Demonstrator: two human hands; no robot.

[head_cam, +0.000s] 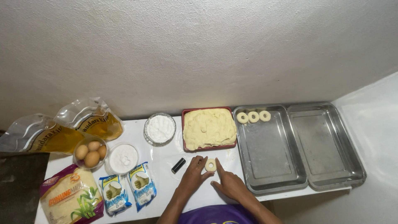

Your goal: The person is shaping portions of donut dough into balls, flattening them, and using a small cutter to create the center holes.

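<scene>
Progress: three dough rings [253, 116] lie in a row at the far end of the left steel tray [269, 166], touching or nearly touching one another; the rest of that tray is bare, and the right steel tray [327, 157] holds nothing. A fourth dough ring [210, 165] sits on the white bench [161, 166], between my hands. My left hand [192, 174] rests partly curled with thumb and fingers against the ring's left side; my right hand [229, 182] has its forefinger extended along the ring's right side. Neither hand is closed around it. The red tray of dough [209, 128], just beyond the ring, is still nearly full, so I judge most of the shaping remains. Clearances: a small black cylinder [178, 165] lies just left of my left hand. The left tray's rim stands just right of my right hand. The bench's near edge runs under my forearms, and the trays overhang it slightly.
</scene>
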